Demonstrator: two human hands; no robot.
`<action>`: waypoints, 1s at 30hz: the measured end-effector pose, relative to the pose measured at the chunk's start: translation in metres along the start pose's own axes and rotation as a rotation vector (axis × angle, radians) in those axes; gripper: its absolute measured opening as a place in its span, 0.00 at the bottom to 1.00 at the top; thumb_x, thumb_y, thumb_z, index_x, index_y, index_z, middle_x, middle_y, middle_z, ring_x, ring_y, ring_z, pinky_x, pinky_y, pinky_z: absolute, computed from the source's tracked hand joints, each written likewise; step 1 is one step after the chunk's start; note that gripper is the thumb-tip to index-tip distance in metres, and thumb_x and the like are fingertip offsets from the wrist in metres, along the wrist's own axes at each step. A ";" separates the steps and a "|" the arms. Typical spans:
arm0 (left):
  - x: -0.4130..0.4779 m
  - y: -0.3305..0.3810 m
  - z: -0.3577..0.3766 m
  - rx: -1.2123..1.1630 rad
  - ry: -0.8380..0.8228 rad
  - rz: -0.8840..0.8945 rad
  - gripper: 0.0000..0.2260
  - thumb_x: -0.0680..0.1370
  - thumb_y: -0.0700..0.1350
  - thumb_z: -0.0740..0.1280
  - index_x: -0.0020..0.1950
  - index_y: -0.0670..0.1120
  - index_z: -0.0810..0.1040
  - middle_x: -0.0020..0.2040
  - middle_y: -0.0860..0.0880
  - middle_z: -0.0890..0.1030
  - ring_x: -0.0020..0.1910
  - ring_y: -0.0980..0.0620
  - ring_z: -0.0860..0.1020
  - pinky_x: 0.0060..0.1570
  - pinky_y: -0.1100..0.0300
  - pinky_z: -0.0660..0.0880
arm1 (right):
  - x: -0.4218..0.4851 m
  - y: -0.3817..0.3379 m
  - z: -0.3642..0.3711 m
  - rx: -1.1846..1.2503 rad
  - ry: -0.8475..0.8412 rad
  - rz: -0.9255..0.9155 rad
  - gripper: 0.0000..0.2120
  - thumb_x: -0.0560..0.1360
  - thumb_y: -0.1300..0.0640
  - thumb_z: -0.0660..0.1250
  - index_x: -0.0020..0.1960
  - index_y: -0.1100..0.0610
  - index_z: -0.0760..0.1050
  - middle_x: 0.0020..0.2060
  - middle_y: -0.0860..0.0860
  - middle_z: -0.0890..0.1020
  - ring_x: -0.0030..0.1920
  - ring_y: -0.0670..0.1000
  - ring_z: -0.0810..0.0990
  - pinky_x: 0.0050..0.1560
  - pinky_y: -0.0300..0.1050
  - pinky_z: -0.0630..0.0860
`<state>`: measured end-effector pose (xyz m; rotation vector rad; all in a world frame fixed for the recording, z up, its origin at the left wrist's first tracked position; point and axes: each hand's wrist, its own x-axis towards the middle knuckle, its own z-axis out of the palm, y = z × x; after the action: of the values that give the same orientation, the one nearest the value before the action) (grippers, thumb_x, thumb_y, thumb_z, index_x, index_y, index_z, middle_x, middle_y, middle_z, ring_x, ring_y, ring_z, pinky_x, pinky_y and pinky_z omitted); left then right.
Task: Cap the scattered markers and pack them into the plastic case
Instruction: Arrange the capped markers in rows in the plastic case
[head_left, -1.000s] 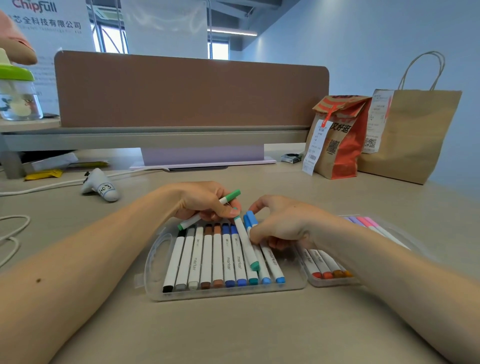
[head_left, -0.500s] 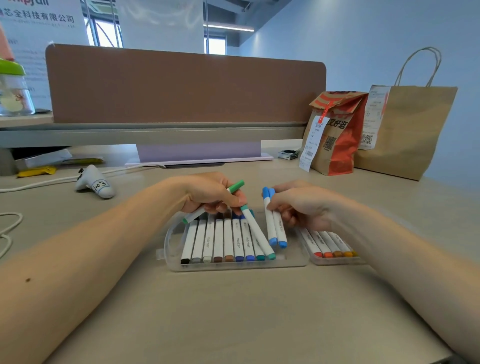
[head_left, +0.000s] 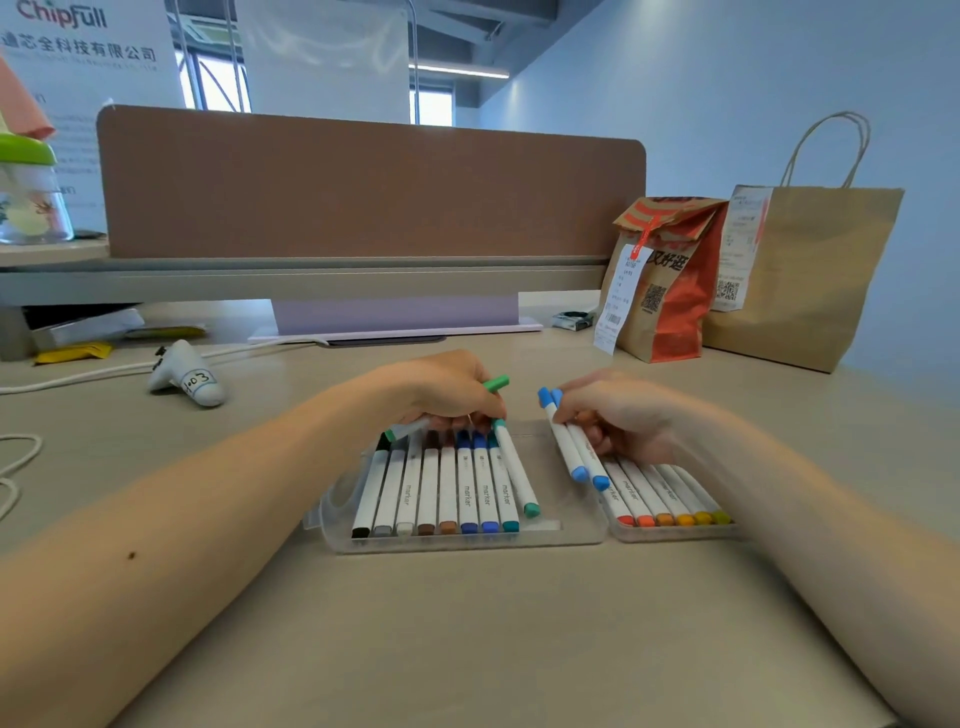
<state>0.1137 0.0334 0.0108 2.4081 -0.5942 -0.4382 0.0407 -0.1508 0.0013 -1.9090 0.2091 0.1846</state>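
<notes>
bright, even daylight fills the scene. the windows (head_left: 218, 88) in the upper left and upper centre are blown out to white, and a ceiling strip light (head_left: 457, 71) glows at upper centre. shadows are soft, with only faint, diffuse ones on the worktop (head_left: 467, 634) beneath the forearms (head_left: 182, 519). the blue wall (head_left: 727, 104) at right is evenly lit. the clear plastic case (head_left: 571, 532) carries a dull sheen. the right hand (head_left: 623, 415) and its wrist are smeared by motion blur, while the print on the packed markers stays legible. wide-angle distortion bows the divider panel (head_left: 363, 182) and swells both forearms toward the lower corners.
</notes>
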 end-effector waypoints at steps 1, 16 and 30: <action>0.001 0.003 0.001 0.044 0.008 0.004 0.09 0.79 0.47 0.67 0.54 0.42 0.81 0.42 0.47 0.82 0.31 0.56 0.73 0.28 0.67 0.69 | -0.001 0.000 0.000 -0.001 -0.004 0.001 0.03 0.75 0.67 0.63 0.45 0.60 0.74 0.25 0.50 0.67 0.24 0.46 0.64 0.23 0.37 0.62; -0.009 0.005 -0.014 0.168 0.036 0.102 0.14 0.73 0.56 0.73 0.51 0.48 0.80 0.43 0.49 0.80 0.35 0.54 0.72 0.33 0.63 0.71 | 0.001 0.000 -0.002 -0.057 0.003 0.003 0.23 0.75 0.65 0.66 0.69 0.58 0.71 0.30 0.52 0.71 0.27 0.46 0.68 0.25 0.38 0.66; -0.019 -0.012 -0.023 0.185 0.031 0.048 0.06 0.79 0.50 0.68 0.52 0.49 0.81 0.41 0.49 0.78 0.35 0.53 0.69 0.31 0.63 0.68 | -0.003 -0.002 -0.005 -0.111 -0.027 -0.017 0.21 0.76 0.64 0.65 0.69 0.57 0.72 0.35 0.54 0.72 0.28 0.45 0.68 0.27 0.38 0.66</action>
<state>0.1111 0.0629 0.0238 2.5646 -0.7043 -0.3373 0.0386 -0.1545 0.0055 -2.0171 0.1680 0.2142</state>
